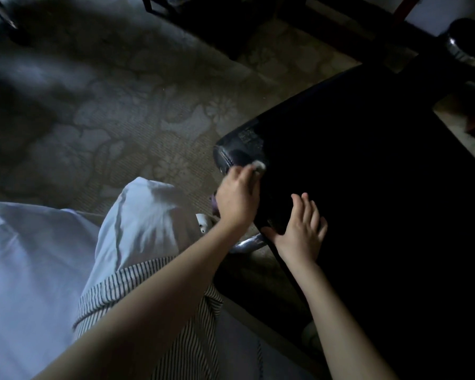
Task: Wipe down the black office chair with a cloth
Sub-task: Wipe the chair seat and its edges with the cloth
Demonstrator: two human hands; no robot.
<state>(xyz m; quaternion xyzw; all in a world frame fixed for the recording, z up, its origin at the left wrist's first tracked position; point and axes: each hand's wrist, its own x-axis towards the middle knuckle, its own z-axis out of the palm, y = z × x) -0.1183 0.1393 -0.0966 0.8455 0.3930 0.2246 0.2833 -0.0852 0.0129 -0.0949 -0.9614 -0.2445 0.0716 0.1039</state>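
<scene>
The left hand [237, 196] pinches the cloth [259, 166] on the chair [368, 174] corner, the right hand [302, 226] lies flat, fingers spread, just beside; the dark surface beyond probably awaits wiping.

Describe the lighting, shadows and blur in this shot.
Head view: dim; the black chair is crushed to near featureless black, only its near corner catching a faint sheen. Head view: the cloth and the left hand gripping it look slightly motion-blurred; the right hand, flat on the seat, reads sharper. Head view: soft shadows mottle the patterned carpet.
</scene>
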